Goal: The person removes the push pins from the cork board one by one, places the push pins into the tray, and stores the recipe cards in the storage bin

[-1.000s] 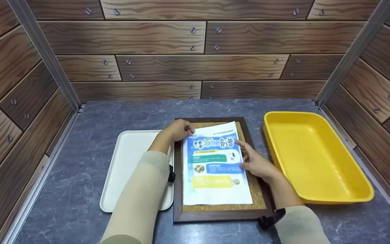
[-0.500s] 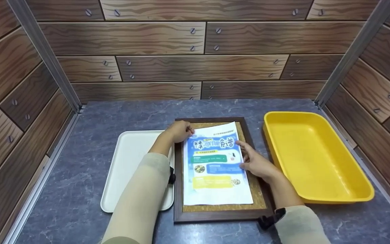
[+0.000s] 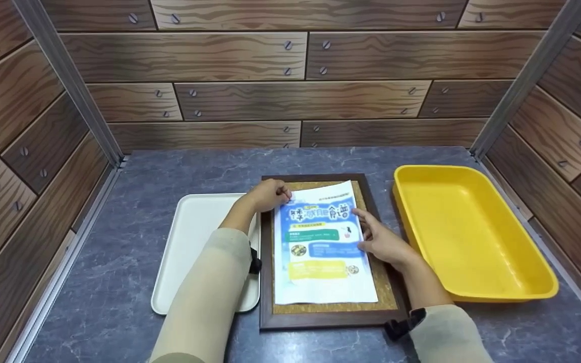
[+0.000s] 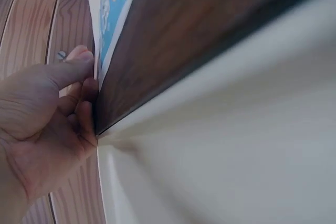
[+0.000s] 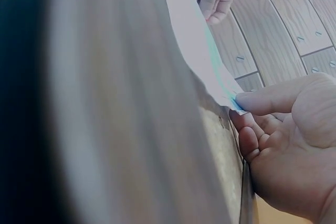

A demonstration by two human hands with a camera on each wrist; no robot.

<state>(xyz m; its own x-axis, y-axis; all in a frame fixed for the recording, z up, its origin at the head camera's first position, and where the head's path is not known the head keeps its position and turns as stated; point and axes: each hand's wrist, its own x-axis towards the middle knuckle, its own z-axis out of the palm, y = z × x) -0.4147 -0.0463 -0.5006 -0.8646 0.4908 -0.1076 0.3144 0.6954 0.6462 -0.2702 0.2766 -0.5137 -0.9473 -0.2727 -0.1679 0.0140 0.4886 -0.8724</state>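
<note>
A printed paper poster [image 3: 323,287] with blue, green and yellow blocks and large Chinese characters lies slightly askew on a brown-framed cork board [image 3: 384,287]. At its upper left corner my left hand [image 3: 266,194] pinches the paper between thumb and curled fingers. A small reddish spot shows by the thumb tip in the left wrist view, too unclear to name. Along the right edge my right hand [image 3: 384,244] holds the sheet, thumb [image 5: 268,98] on top and fingers under the edge. That edge curves up off the cork in the right wrist view.
A white shallow tray [image 3: 197,222] lies against the board's left side, partly under my left forearm. To the right stands a deep yellow bin [image 3: 464,232]. Wood-patterned walls [image 3: 290,98] enclose the grey marbled table [image 3: 99,262] at back and sides.
</note>
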